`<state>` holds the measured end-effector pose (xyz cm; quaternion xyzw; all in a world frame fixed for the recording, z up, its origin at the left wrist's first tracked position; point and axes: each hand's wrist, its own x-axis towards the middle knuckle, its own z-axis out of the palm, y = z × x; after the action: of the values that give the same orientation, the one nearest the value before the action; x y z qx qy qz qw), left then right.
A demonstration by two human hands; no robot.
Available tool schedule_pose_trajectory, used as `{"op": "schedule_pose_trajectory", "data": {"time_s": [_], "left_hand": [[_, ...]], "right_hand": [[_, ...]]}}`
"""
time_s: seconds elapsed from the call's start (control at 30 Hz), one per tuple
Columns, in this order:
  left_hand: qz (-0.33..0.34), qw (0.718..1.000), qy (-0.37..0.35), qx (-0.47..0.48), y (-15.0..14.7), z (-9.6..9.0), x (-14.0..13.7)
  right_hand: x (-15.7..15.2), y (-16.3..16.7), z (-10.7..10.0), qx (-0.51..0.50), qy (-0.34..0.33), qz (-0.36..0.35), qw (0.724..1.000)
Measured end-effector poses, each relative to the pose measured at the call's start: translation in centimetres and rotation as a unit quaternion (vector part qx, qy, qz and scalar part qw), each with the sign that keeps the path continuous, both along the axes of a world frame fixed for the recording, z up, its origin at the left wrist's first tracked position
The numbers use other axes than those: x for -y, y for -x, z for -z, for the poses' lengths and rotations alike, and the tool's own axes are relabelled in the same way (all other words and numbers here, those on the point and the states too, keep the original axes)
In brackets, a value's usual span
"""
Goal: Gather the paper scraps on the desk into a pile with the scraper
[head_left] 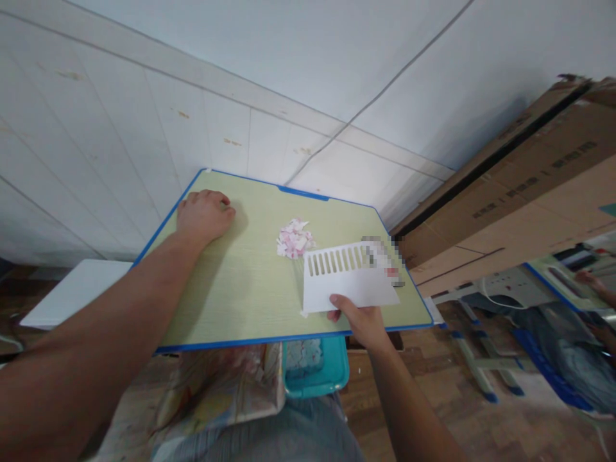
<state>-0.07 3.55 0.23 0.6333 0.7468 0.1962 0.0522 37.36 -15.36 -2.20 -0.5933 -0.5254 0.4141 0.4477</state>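
Observation:
My right hand grips the near edge of a flat white card with a row of slots cut along its far side. The card is held over the right part of a pale green desktop with a blue rim. Just beyond the card's left corner lies a small pile of pink and white paper scraps. My left hand rests at the far left of the desktop, its fingers curled. What those fingers hold, if anything, is hidden. A blurred-out patch covers something beside the card's right end.
A teal bin with pale pieces in it stands below the near edge, beside a large open bag. Tall cardboard boxes lean at the right. Behind the desk is a white wall with a cable. Another desk and a person's arm show far right.

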Motion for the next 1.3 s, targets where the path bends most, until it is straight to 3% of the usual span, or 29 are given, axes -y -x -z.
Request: {"op": "schedule_pose_trajectory", "data": {"time_s": [0.4,0.67,1.07,1.3], "left_hand": [[0.006,1.0,-0.009,0.003,0.2,0.4,-0.3],[0.006,1.0,0.018,0.001,-0.8,-1.0,0.8],[0.011,1.0,-0.004,0.014,0.0,0.0,0.1],[0.007,0.999,-0.023,-0.025,-0.8,-0.1,0.7]], "right_hand": [[-0.2,0.0,-1.3,-0.01,0.038,-0.015,0.999],[-0.2,0.3,-1.7,-0.037,0.033,-0.002,0.999],[-0.5,0.0,-1.7,-0.037,0.008,-0.04,0.999],[-1.1,-0.1,-1.4,-0.066,-0.018,-0.046,0.997]]}}
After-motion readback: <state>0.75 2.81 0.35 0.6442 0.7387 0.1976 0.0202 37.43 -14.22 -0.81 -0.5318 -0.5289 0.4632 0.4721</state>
